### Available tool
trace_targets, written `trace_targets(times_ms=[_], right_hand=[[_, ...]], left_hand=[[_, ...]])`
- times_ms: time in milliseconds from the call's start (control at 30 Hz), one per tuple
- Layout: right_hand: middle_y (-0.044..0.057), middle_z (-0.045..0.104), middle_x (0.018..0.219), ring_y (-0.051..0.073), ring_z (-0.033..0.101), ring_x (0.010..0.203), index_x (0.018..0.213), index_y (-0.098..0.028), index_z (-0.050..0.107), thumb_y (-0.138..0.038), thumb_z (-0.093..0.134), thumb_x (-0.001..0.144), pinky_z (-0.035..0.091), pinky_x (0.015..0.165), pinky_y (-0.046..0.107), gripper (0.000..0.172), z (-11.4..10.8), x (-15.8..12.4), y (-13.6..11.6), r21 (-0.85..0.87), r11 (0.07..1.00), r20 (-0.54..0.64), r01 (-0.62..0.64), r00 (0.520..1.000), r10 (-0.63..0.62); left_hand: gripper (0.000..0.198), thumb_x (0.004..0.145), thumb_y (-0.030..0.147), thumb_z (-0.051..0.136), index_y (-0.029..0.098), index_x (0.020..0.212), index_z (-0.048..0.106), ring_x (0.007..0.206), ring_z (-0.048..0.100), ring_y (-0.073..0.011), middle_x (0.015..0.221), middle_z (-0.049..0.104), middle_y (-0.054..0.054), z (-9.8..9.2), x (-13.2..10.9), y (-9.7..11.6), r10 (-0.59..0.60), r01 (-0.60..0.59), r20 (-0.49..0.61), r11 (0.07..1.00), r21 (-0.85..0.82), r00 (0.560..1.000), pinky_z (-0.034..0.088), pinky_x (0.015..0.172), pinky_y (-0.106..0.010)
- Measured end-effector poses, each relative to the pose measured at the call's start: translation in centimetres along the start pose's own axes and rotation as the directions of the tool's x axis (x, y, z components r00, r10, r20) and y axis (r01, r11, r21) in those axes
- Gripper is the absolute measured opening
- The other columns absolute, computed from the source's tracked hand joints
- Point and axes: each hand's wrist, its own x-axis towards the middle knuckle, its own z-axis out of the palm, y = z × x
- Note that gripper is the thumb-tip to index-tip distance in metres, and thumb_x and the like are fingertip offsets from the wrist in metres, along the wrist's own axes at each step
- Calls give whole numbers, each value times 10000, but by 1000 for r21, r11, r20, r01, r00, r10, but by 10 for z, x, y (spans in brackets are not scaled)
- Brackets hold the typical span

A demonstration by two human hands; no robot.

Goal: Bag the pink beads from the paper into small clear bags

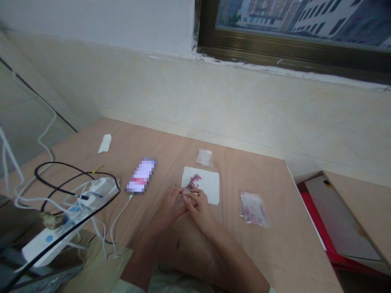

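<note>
Head view: my left hand [169,207] and right hand [198,209] closed together, hold unclear, just below pink beads [193,182] on a white card [208,187].

A dim, muted indoor scene in soft, flat light, its source impossible to tell. The pale wall [244,101] looks greyish, and the wooden table [259,203] has a low, even tone, with only faint, soft shadows around the hands [195,207]. The white paper [210,183] is the brightest patch, along with the phone [141,175], which is a pixelated blur. The wide lens distorts the edges, so the framed picture [290,40] tilts and the table's sides slant steeply. The top-left corner smears out of focus, and the small beads [193,182] look soft, their detail lost.
</note>
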Motion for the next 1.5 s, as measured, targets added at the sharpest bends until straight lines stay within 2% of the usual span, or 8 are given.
trace_targets(times_ms=[133, 233, 367, 467, 600, 867, 1200, 1500], right_hand=[[66, 566, 885, 171, 506, 850, 701, -178, 608, -289, 510, 708, 412, 694, 302, 148, -6, 0, 7, 104, 994, -50, -27, 998, 32], [54, 593, 862, 161, 521, 831, 718, -179, 599, -288, 489, 723, 418, 666, 280, 156, -14, 3, 8, 148, 987, -110, -65, 991, 81], [51, 596, 862, 160, 525, 824, 719, -172, 600, -314, 499, 715, 413, 646, 256, 174, -19, 7, 6, 197, 977, -56, -76, 994, 89], [47, 587, 841, 148, 528, 757, 814, -168, 577, -336, 441, 749, 414, 594, 246, 226, -19, 15, 15, 269, 956, -19, -118, 992, 127], [60, 565, 855, 144, 503, 701, 887, -148, 543, -255, 447, 733, 409, 618, 275, 211, -19, 33, 43, 90, 988, -154, -126, 978, 139], [73, 521, 851, 175, 471, 855, 803, -171, 605, -92, 439, 696, 365, 742, 278, 213, -12, 52, 71, -320, 946, -35, -61, 998, 53], [48, 568, 724, 146, 491, 677, 705, -153, 584, -204, 516, 681, 372, 632, 259, 88, -27, 45, 51, -64, 995, -122, -78, 990, 69], [9, 571, 633, 112, 460, 563, 715, -153, 616, -287, 554, 667, 348, 542, 236, 156, -29, 36, 20, 81, 990, 103, -115, 989, 107]], left_hand=[[561, 559, 310, 651, 190, 1069, 451, 1083, 392, -242, 1120, 475, -74, -6, -5, 0, 60, -59, -18, 996, 63, 998, 272, 945, -401], [608, 609, 376, 593, 187, 1136, 356, 1114, 376, -249, 1175, 424, -89, -11, -6, -7, -110, 93, -130, 987, -132, 985, 300, 930, -409], [444, 712, 399, 479, 182, 1088, 388, 914, 549, -224, 992, 566, -64, -9, -2, -16, -304, 275, 53, 760, -589, 951, 434, 785, -368], [348, 686, 336, 551, 149, 970, 472, 713, 602, -161, 818, 610, -30, -4, 1, -16, -348, 326, 120, 626, -709, 930, 478, 673, -304], [285, 656, 286, 600, 139, 883, 511, 610, 589, -104, 750, 616, -13, -5, 6, -21, -387, 305, 77, 574, -760, 919, 484, 576, -235], [220, 679, 243, 580, 145, 871, 532, 615, 590, -106, 722, 634, 5, -8, 5, -34, -406, 314, 87, 536, -784, 910, 484, 572, -224], [211, 648, 211, 610, 132, 833, 544, 570, 601, -128, 697, 643, -17, -4, -1, -30, -409, 309, 94, 497, -811, 907, 486, 545, -245], [224, 645, 223, 621, 142, 839, 544, 595, 602, -119, 690, 640, -10, 3, 2, -22, -367, 306, 131, 470, -828, 921, 479, 588, -242]])
